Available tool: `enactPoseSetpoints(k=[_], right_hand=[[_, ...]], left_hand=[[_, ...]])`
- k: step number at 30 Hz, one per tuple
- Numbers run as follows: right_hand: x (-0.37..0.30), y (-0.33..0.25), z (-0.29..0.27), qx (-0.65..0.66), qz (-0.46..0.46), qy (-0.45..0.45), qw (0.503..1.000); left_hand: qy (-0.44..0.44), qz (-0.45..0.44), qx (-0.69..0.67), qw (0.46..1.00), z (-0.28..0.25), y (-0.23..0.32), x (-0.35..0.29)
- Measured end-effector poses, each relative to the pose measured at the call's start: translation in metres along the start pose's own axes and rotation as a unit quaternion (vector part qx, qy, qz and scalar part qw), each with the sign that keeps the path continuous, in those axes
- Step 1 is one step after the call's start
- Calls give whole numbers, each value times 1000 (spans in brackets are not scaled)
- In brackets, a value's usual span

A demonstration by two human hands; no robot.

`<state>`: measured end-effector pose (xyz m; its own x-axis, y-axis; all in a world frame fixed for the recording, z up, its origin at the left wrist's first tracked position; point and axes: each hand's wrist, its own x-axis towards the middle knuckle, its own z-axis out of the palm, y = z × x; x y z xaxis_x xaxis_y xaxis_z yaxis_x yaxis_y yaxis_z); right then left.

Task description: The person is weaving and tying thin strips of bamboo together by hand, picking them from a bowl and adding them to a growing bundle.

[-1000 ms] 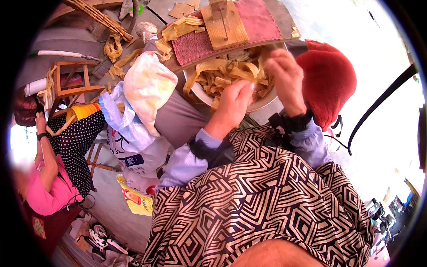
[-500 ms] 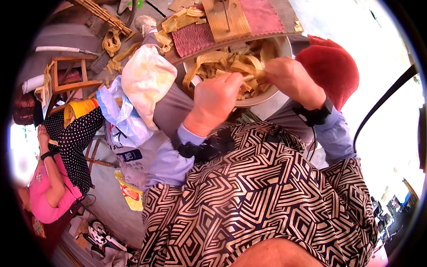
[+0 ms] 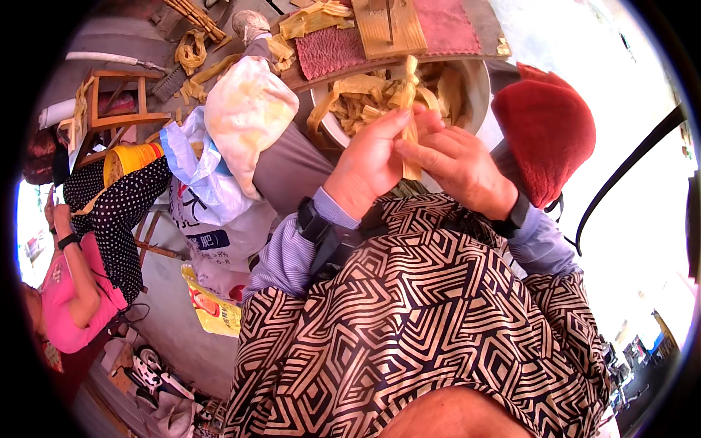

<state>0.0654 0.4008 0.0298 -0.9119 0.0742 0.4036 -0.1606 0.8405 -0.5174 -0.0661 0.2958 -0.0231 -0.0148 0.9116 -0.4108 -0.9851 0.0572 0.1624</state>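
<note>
A pale yellow fibrous strip (image 3: 410, 86), resembling dried plant husk, stands nearly upright between my hands, narrowed near its upper end. My left hand (image 3: 371, 159) is closed, its thumb and fingers pressing the strip from the left. From the right, my right hand (image 3: 467, 166) pinches the same strip lower down, fingers curled. The exact grip is partly hidden behind the knuckles. Just beyond my hands, a round pale basin (image 3: 478, 95) holds many similar loose strips (image 3: 358, 102).
Across the basin's far side lies a board with a red cloth (image 3: 332, 52) and a wooden block (image 3: 391, 29) bearing a thin upright rod. Red fabric (image 3: 544, 135) covers my right knee, pale cloth (image 3: 248, 117) my left. Another person in pink (image 3: 80, 292) sits at left near a wooden stool (image 3: 120, 98).
Both hands have drawn nearer to me and closer together, away from over the basin. The strip is now raised upright between them. The other person's hands have shifted.
</note>
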Motion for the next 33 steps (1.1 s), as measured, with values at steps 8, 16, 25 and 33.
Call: enactPoseSetpoints(k=[8,16,25,33], right_hand=[[5,-5,0,2,29,9,1000],[4,-12,11,452,298,88,836],[5,-11,-2,521,367,95,764],[12,3,-10,-92,99,61,989]], left_hand=[[66,18,127,990,8,-2,2],[85,20,131,987,21,-4,-3],[28,10,273,961,15,11,1],[31,175,859,480,38,30,-14]])
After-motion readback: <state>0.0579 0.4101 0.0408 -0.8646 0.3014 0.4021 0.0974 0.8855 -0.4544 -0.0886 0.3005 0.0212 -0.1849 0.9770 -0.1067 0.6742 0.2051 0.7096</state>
